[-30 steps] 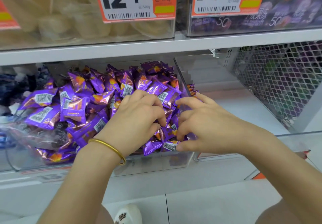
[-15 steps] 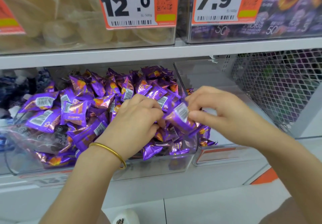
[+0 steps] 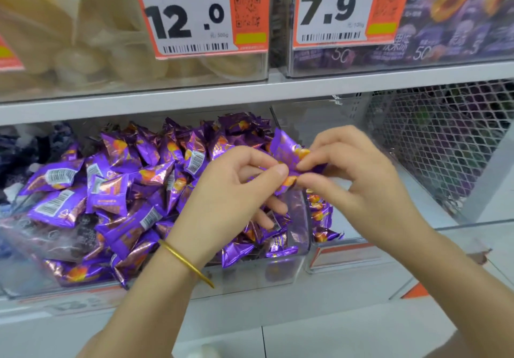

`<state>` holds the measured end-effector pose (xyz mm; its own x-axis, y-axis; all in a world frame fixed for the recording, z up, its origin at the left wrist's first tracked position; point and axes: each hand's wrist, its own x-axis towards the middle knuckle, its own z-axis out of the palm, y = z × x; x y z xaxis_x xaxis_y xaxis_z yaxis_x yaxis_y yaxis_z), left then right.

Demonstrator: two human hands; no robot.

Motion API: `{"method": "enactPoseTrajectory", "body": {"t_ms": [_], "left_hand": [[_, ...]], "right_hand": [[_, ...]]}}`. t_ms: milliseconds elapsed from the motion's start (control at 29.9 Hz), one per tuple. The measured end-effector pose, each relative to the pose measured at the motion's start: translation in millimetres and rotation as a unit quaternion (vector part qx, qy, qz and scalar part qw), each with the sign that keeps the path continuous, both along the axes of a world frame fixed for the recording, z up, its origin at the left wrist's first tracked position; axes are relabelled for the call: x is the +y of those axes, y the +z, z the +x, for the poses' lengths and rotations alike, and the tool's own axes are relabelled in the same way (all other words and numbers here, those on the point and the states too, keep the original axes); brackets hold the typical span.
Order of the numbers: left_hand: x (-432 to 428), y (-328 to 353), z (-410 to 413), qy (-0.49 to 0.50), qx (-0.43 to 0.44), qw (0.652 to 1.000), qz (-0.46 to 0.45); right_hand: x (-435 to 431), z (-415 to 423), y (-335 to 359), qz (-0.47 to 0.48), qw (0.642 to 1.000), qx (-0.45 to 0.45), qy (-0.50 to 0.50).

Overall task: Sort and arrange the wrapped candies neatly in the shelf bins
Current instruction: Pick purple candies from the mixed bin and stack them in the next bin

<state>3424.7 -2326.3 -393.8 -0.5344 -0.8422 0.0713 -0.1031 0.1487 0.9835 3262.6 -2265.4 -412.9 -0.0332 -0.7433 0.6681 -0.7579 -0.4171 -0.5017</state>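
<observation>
- Purple foil is pinched between the fingertips (image 3: 279,170) of the left hand (image 3: 230,193): one wrapped candy (image 3: 288,154) is gripped at its near edge by thumb and forefinger.
- The same candy is pinched from the opposite side by the thumb and forefinger of the right hand (image 3: 356,182); the remaining fingers of that hand are curled loosely beneath.
- The held candy is kept in the air above the front right corner of the clear bin (image 3: 281,272), with the orange print on its wrapper turned towards the right hand.
- The lower fingers of the left hand are extended down towards the candies at the bin front; contact cannot be confirmed.
- A thin gold bangle (image 3: 187,261) is worn on the left wrist.
- The pile of purple candies (image 3: 119,190) is contained in the clear bin; barcodes are shown on several wrappers.
- A few loose candies (image 3: 319,215) of the same kind are seen just beyond the bin's right wall; which compartment holds them cannot be told.
- The bin is set on the lower tier, beneath a white shelf board (image 3: 194,100).
- On the upper tier, a price tag marked 12.0 (image 3: 194,15) and a price tag marked 7.9 (image 3: 331,10) are fixed to clear boxes.
- A wire mesh basket (image 3: 445,146) is located at the far right of the lower tier, apart from both hands.
</observation>
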Motion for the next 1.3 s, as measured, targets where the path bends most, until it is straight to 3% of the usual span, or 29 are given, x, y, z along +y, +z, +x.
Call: {"method": "enactPoseTrajectory", "body": {"t_ms": [67, 167, 267, 435, 602, 669, 769, 903, 1036, 1170, 1304], "left_hand": [[-5, -4, 2, 0.005, 0.003, 1.0, -0.006], [-10, -9, 3, 0.018, -0.016, 0.997, -0.078], [-10, -13, 0, 0.035, -0.039, 0.989, -0.135], [-2, -10, -10, -0.028, 0.078, 0.995, -0.054], [0, -16, -22, -0.055, 0.054, 0.989, -0.124], [1, -16, -28, -0.054, 0.03, 0.984, -0.164], [-1, -19, -38, -0.034, -0.065, 0.965, -0.252], [-5, -25, -54, -0.028, -0.163, 0.926, -0.341], [-16, -27, -69, -0.035, -0.2, 0.903, -0.38], [-27, -33, -79, -0.045, -0.205, 0.884, -0.418], [-31, -38, -81, -0.036, -0.182, 0.889, -0.42]], "right_hand": [[-1, -8, 2, 0.002, 0.994, -0.107, -0.02], [1, -20, 7, 0.051, 0.95, -0.306, 0.013], [6, -24, 9, 0.123, 0.905, -0.394, 0.103], [3, -16, 4, 0.152, 0.913, -0.365, 0.1], [4, -30, 4, 0.168, 0.922, -0.337, 0.091], [7, -36, 2, 0.2, 0.9, -0.363, 0.134], [10, -44, 1, 0.218, 0.885, -0.384, 0.148], [15, -65, 0, 0.237, 0.903, -0.353, 0.065], [16, -95, -10, 0.331, 0.898, -0.29, -0.01], [12, -109, -28, 0.413, 0.872, -0.262, -0.009], [12, -116, -34, 0.425, 0.864, -0.27, 0.014]]}}
